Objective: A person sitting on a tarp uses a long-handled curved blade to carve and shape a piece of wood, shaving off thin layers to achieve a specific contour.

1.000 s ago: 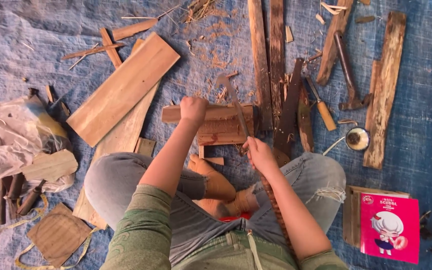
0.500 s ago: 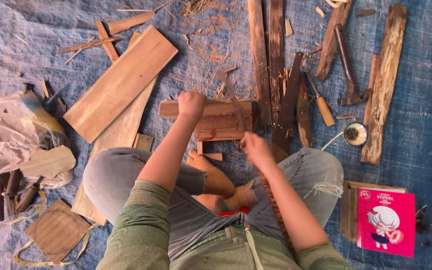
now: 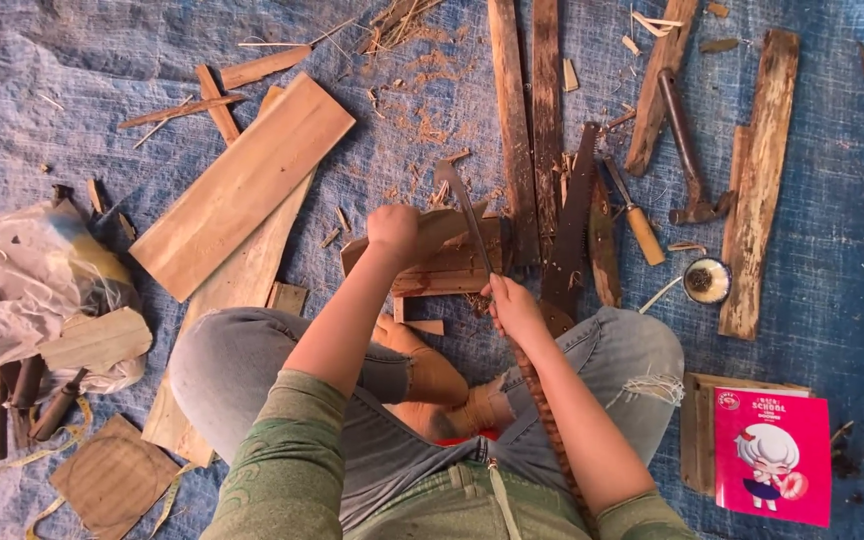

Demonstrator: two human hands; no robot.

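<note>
I sit cross-legged on a blue tarp. My left hand (image 3: 393, 229) grips the top end of a small wooden piece (image 3: 444, 232) that stands tilted on a stack of short boards (image 3: 447, 275) in front of my knees. My right hand (image 3: 512, 305) is closed on the handle of a long narrow blade (image 3: 464, 215). The blade points away from me, and its tip is beside the held piece, just to the right of my left hand. Wood shavings lie around the stack.
Wide planks (image 3: 242, 185) lie at left, long slats (image 3: 517, 120) at centre back. To the right are a hand saw (image 3: 572, 225), a chisel (image 3: 637, 220), a hammer (image 3: 687, 150), a small tin (image 3: 707, 280) and a rough board (image 3: 757, 180). A pink booklet (image 3: 772, 455) sits at lower right, a plastic bag (image 3: 22, 280) at left.
My right hand has lifted the blade, so its tip now reaches farther up past the held wood. My left hand keeps its grip on the piece.
</note>
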